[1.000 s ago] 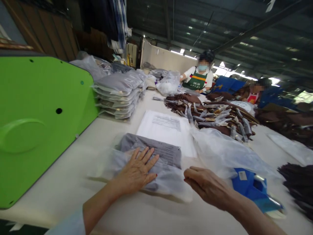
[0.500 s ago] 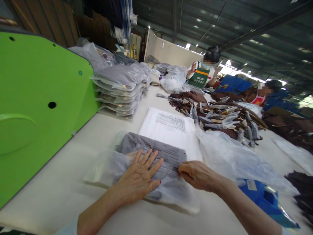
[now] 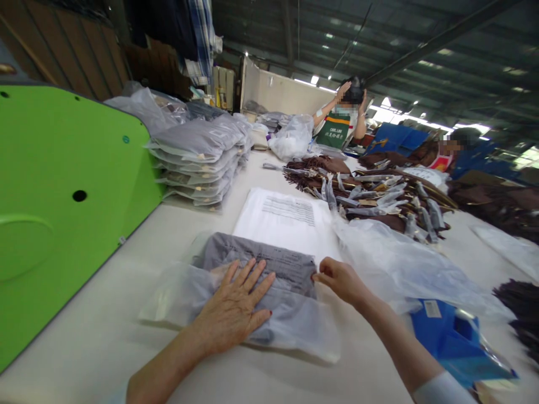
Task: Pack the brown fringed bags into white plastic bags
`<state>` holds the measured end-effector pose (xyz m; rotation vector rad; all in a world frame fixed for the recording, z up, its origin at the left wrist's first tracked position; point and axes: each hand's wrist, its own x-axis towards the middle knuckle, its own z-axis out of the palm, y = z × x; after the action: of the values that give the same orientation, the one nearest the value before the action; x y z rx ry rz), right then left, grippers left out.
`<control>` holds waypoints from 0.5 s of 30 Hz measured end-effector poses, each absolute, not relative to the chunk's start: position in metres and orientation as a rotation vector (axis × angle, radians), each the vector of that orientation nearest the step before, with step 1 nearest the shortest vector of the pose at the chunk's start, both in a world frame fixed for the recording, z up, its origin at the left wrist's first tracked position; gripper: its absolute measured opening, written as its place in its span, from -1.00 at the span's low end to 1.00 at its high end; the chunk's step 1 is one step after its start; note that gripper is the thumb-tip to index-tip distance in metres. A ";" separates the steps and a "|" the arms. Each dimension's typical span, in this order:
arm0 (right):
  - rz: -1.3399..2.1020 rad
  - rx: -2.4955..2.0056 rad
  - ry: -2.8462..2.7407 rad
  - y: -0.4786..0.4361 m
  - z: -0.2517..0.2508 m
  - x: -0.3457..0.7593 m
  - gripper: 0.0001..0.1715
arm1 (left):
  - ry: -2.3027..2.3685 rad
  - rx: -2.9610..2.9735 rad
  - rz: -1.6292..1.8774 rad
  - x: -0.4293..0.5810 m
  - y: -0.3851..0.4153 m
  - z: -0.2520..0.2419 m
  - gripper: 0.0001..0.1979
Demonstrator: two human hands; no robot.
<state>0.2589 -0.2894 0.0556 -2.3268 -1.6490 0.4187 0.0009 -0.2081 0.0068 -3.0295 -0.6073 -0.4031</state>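
One wide pale table (image 3: 101, 303), green panel (image 3: 54, 168) along its left, cloudy bag (image 3: 303, 320) of grey cloth (image 3: 269, 249) before a white printed pack (image 3: 282, 216), left hand (image 3: 236, 306) spread flat on the bag, right hand (image 3: 340, 279) curled at its right edge, whether pinching I can't tell

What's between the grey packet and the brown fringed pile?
Head view: beyond the grey packet, the white printed stack and loose translucent plastic.
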 end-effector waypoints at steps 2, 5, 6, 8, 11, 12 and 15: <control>0.201 -2.279 -1.584 -0.309 0.052 0.244 -0.73 | -0.606 -3.037 -0.408 0.000 -0.208 0.007 -0.40; -0.275 -1.933 -1.758 -0.340 0.038 0.205 -0.70 | -0.630 -3.068 -0.380 0.000 -0.209 0.008 -0.40; -0.426 -1.863 -1.858 -0.347 0.030 0.191 -0.67 | -0.644 -3.086 -0.360 0.000 -0.209 0.009 -0.40; -0.688 -1.746 -1.993 -0.355 0.014 0.170 -0.57 | -0.677 -3.135 -0.317 0.000 -0.210 0.012 -0.40; -0.874 -1.701 -2.044 -0.355 -0.009 0.159 -0.50 | -0.696 -3.226 -0.277 0.000 -0.211 0.017 -0.39; -0.898 -1.691 -2.058 -0.353 -0.014 0.159 -0.49 | -0.698 -3.257 -0.269 0.000 -0.210 0.019 -0.38; -0.943 -1.642 -2.137 -0.350 -0.023 0.167 -0.49 | -0.691 -3.365 -0.218 -0.003 -0.201 0.028 -0.41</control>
<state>0.1672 -0.3503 -0.0227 -1.6424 -2.1374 -0.9429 -0.0029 -0.2014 0.0280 -3.3648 -0.6906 -0.2184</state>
